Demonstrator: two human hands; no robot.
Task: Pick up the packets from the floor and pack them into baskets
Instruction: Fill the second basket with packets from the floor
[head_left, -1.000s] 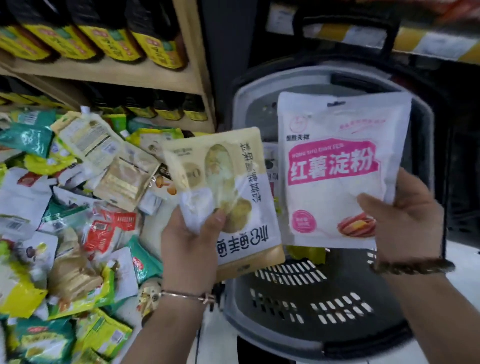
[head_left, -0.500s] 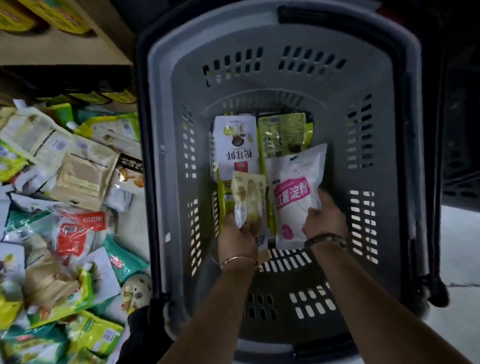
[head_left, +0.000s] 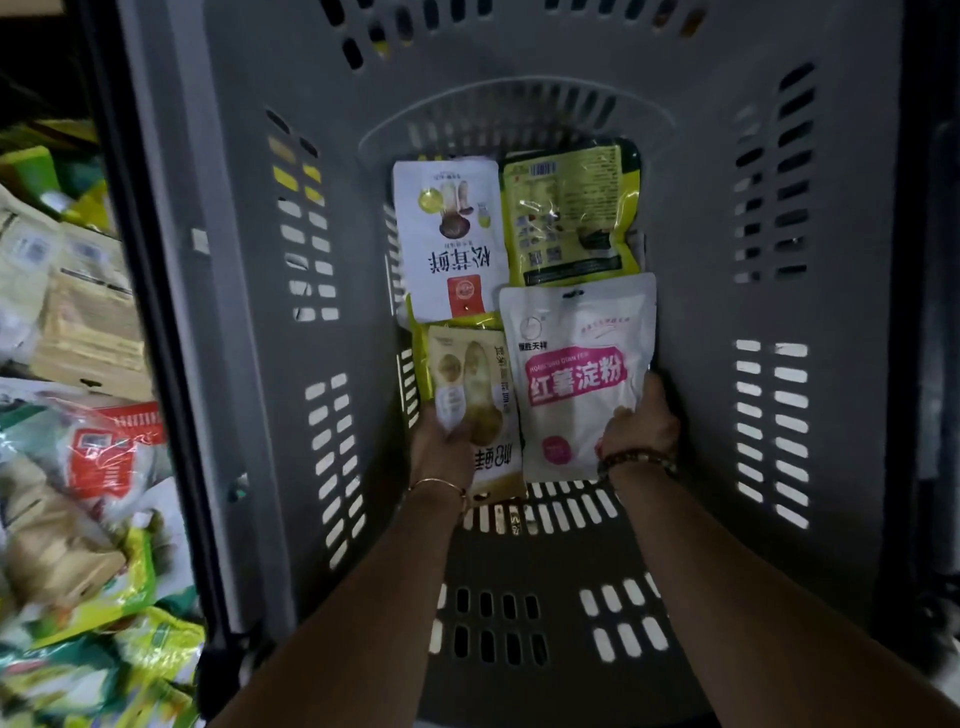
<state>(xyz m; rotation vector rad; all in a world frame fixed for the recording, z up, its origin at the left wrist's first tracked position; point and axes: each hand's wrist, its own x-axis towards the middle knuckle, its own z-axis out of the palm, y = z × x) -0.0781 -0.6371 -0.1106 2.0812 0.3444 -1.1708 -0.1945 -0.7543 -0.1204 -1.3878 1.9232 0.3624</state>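
Note:
Both my arms reach deep into a grey plastic basket (head_left: 249, 322). My left hand (head_left: 441, 449) grips a beige packet (head_left: 480, 395) with a mushroom picture, low against the basket floor. My right hand (head_left: 641, 423) holds a white packet with a pink label (head_left: 574, 374) by its lower right edge, beside the beige one. Behind them a white mushroom packet (head_left: 449, 239) and a yellow-green packet (head_left: 569, 213) lie flat on the bottom. A heap of packets (head_left: 78, 467) covers the floor left of the basket.
The basket's slotted walls rise on all sides around my hands. Its dark rim (head_left: 156, 364) separates it from the heap. A dark edge (head_left: 935, 312) borders the right side.
Both hands have gone from holding the two packets above the basket to lowering them down to its bottom. My head has moved closer over the basket.

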